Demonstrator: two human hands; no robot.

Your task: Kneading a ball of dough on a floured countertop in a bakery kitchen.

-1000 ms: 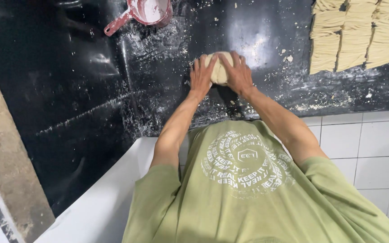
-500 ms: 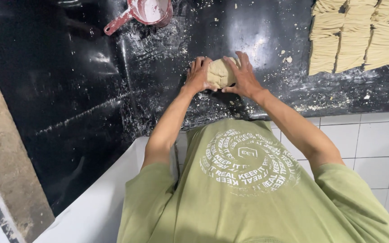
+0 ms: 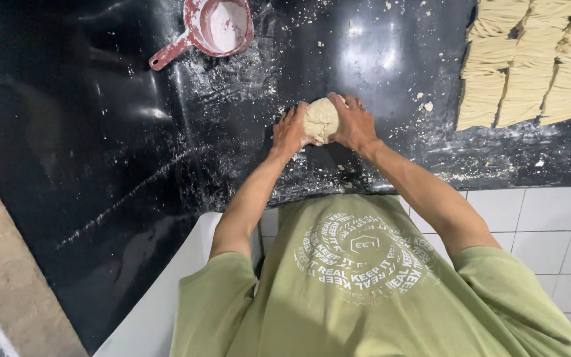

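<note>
A pale lump of dough (image 3: pixel 320 119) sits on the black tabletop (image 3: pixel 100 152), about the middle of the scene and a little toward the far side, cupped between both hands. The left hand (image 3: pixel 290 132) presses against its left flank with fingers curled up and over the edge; the right hand (image 3: pixel 355 123) wraps the right and far side, fingers spread across the top. So each grip is closed around the dough, squeezing it from opposite sides rather than pinching a corner. The lump looks soft and yielding, with a matte, floury skin that shows dents and folds, so it probably deforms under light pressure and holds the shape it is given. It seems dense enough to have some weight for its size, and the loose flour scattered on the tabletop likely keeps it from sticking. Taking it with whole palms on both flanks, as here, suits it better than fingertips, which would sink in and tear it. Far left stands a red scoop (image 3: pixel 213 30) holding white flour; far right lie rows of cut noodle bundles (image 3: pixel 530 66), well apart from the hands.
</note>
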